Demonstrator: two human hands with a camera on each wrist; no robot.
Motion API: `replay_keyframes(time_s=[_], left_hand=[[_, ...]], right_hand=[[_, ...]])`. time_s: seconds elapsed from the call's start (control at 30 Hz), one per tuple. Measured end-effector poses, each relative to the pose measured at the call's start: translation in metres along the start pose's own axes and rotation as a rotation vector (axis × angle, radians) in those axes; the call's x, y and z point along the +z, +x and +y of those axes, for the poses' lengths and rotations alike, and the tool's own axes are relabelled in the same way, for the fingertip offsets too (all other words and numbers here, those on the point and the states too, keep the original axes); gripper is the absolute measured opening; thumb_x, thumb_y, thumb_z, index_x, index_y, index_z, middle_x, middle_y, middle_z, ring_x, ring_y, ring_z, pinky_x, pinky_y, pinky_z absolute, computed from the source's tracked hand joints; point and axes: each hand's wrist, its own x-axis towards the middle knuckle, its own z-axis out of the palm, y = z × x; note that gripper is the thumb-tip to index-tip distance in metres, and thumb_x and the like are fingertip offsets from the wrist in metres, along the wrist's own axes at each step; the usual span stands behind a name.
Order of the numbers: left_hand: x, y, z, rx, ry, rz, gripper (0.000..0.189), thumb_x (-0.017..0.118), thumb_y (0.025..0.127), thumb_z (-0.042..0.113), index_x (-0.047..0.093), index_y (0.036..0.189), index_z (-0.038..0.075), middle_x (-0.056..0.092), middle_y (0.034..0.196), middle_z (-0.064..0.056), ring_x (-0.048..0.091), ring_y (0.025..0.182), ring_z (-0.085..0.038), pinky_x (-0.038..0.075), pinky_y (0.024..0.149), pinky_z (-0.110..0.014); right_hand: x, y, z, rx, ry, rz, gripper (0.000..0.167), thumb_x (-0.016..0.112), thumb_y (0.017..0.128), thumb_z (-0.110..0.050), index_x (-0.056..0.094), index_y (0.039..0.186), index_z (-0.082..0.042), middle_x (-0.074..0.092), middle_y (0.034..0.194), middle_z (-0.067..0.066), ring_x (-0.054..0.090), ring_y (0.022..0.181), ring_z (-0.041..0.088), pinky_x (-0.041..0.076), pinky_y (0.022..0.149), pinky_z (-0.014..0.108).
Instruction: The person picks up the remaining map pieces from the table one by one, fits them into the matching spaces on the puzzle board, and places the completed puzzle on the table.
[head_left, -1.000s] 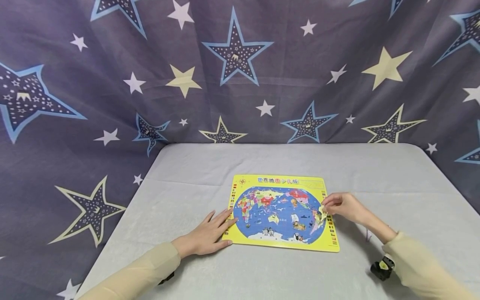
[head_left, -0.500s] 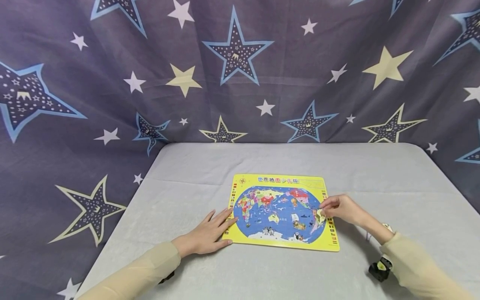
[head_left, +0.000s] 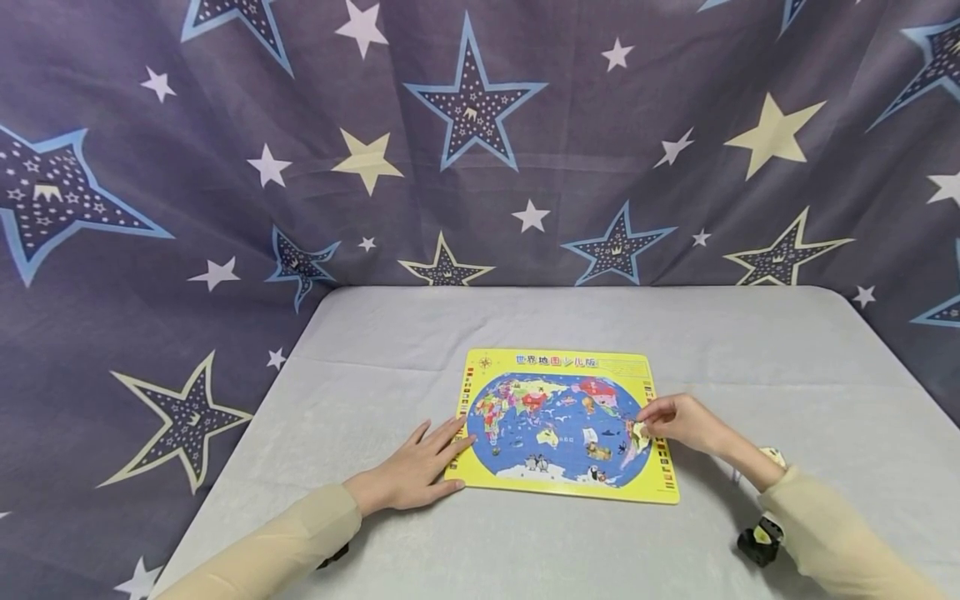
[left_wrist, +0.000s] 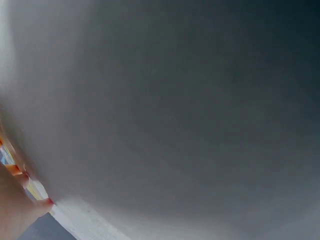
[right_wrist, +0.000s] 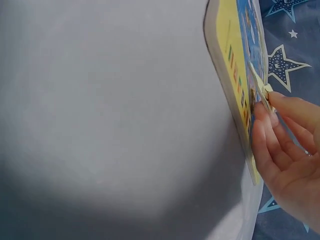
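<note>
A world-map puzzle board (head_left: 562, 492) with a yellow border and a blue oval map lies flat on the table. My left hand (head_left: 408, 473) rests on its left edge, fingers spread and straight. At the right side of the map, my right hand (head_left: 686, 423) pinches a small pale-yellow puzzle piece (head_left: 640, 433) between thumb and fingers. The right wrist view has that piece (right_wrist: 259, 86) tilted up from the board's surface, its far end close to the blue map. Only a thumb (left_wrist: 42, 206) and bits of other fingers appear in the left wrist view.
A light grey cloth (head_left: 450, 542) covers the table. Behind it and to the left hangs a dark curtain (head_left: 420, 200) printed with stars. A black wrist camera (head_left: 759, 542) hangs below the right sleeve.
My right hand has moved slightly left and nearer to me, bringing the puzzle piece lower over the right side of the map. My left hand has stayed still.
</note>
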Motion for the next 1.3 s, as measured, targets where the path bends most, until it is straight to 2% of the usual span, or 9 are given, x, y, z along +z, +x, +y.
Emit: replay_keyframes(time_s=[0.33,0.43,0.47,0.57,0.67,0.7,0.87,1.3], left_hand=[[0.000,0.000,0.000,-0.011,0.003,-0.016,0.065,0.028,0.090,0.056,0.021,0.142,0.019,0.008,0.148,-0.007,0.008,0.135,-0.021,0.009,0.105,-0.050],[-0.001,0.000,0.000,-0.012,0.009,-0.019,0.064,0.028,0.090,0.055,0.021,0.142,0.019,0.007,0.148,-0.007,0.007,0.135,-0.021,0.009,0.105,-0.049],[-0.001,0.000,0.000,-0.015,0.011,-0.021,0.064,0.028,0.090,0.056,0.021,0.142,0.019,0.007,0.148,-0.007,0.007,0.135,-0.021,0.008,0.105,-0.049],[-0.001,0.000,0.001,-0.018,0.011,-0.026,0.064,0.028,0.090,0.056,0.021,0.142,0.019,0.007,0.148,-0.007,0.007,0.135,-0.021,0.008,0.105,-0.049],[-0.002,0.000,0.002,-0.023,0.009,-0.033,0.065,0.028,0.090,0.056,0.020,0.142,0.019,0.007,0.148,-0.007,0.007,0.135,-0.021,0.008,0.106,-0.049],[-0.002,0.000,0.002,-0.023,0.006,-0.034,0.065,0.028,0.090,0.056,0.020,0.142,0.019,0.007,0.148,-0.007,0.006,0.135,-0.021,0.008,0.106,-0.049],[-0.002,0.000,0.002,-0.019,0.003,-0.026,0.064,0.029,0.090,0.055,0.021,0.142,0.018,0.008,0.148,-0.008,0.008,0.135,-0.021,0.009,0.105,-0.049],[-0.001,0.000,0.001,-0.015,0.000,-0.027,0.064,0.028,0.090,0.055,0.020,0.142,0.019,0.006,0.149,-0.007,0.007,0.135,-0.020,0.009,0.105,-0.049]], right_hand=[[0.004,-0.002,-0.001,-0.067,-0.033,-0.003,0.015,0.060,0.077,0.004,0.065,0.090,0.007,0.064,0.083,0.013,0.055,0.067,0.010,0.049,0.059,0.021],[0.004,-0.002,0.001,-0.122,-0.024,-0.003,0.013,0.060,0.078,0.001,0.066,0.089,0.006,0.064,0.082,0.009,0.055,0.067,0.009,0.049,0.057,0.021],[0.004,-0.002,0.005,-0.174,-0.011,-0.007,0.013,0.061,0.079,0.000,0.066,0.090,0.004,0.064,0.081,0.007,0.055,0.066,0.009,0.048,0.056,0.020],[0.004,-0.002,0.006,-0.219,-0.012,-0.014,0.012,0.061,0.079,-0.002,0.066,0.089,0.003,0.064,0.080,0.004,0.054,0.065,0.008,0.047,0.054,0.021],[0.005,-0.002,0.005,-0.184,-0.038,-0.016,0.013,0.062,0.079,-0.002,0.066,0.090,0.003,0.064,0.081,0.006,0.053,0.065,0.007,0.046,0.055,0.021],[0.006,-0.003,0.001,-0.131,-0.058,-0.015,0.014,0.062,0.078,-0.001,0.066,0.089,0.005,0.063,0.081,0.007,0.053,0.065,0.008,0.047,0.056,0.021],[0.007,-0.003,-0.005,-0.044,-0.079,-0.026,0.018,0.064,0.077,-0.001,0.065,0.093,0.005,0.062,0.082,0.007,0.051,0.065,0.009,0.045,0.054,0.020],[0.008,-0.002,-0.002,-0.040,-0.091,-0.019,0.017,0.065,0.076,-0.002,0.066,0.093,0.004,0.061,0.081,0.006,0.049,0.062,0.009,0.042,0.051,0.019]])
